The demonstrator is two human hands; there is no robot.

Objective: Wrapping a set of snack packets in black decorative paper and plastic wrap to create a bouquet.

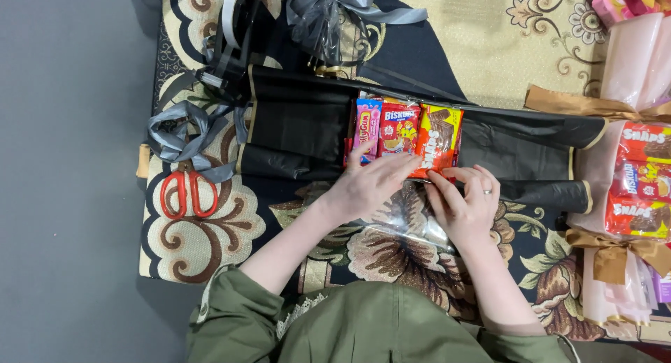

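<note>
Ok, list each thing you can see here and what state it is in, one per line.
Left hand: flat, fingertips on the snack packets.
Right hand: pressing the packets' lower edge.
Three colourful snack packets: sealed, side by side on black wrapping paper.
Red-handled scissors: closed, lying flat.
Grey ribbon bow: tied.

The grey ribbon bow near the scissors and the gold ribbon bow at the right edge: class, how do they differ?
The grey ribbon bow lies loose on the patterned cloth; the gold ribbon bow is tied around a pink-wrapped snack bouquet. Grey sits beside red scissors; gold does not. Both are shiny ribbon.
</note>
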